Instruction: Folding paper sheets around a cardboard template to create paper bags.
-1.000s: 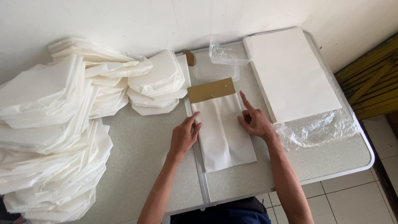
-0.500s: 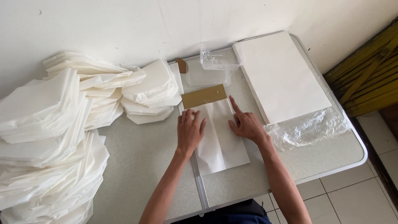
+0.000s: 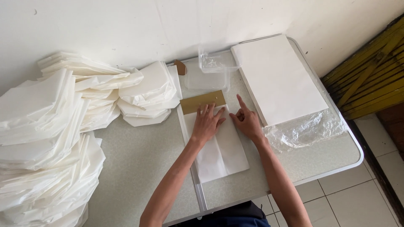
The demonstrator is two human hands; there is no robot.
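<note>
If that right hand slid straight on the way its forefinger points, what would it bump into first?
The right hand points up the table and slightly left. Sliding on, it would probably first meet the clear plastic wrapping near the wall, passing just right of the brown cardboard strip; depth is hard to judge.

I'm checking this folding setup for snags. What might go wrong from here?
1. The left hand and right hand press the white sheet over the brown card; if the card slips, the fold may come out crooked.
2. The folded piles at the left lean unevenly and might slide.
3. The loose plastic wrap under the paper stack hangs near the table edge and could snag.
</note>
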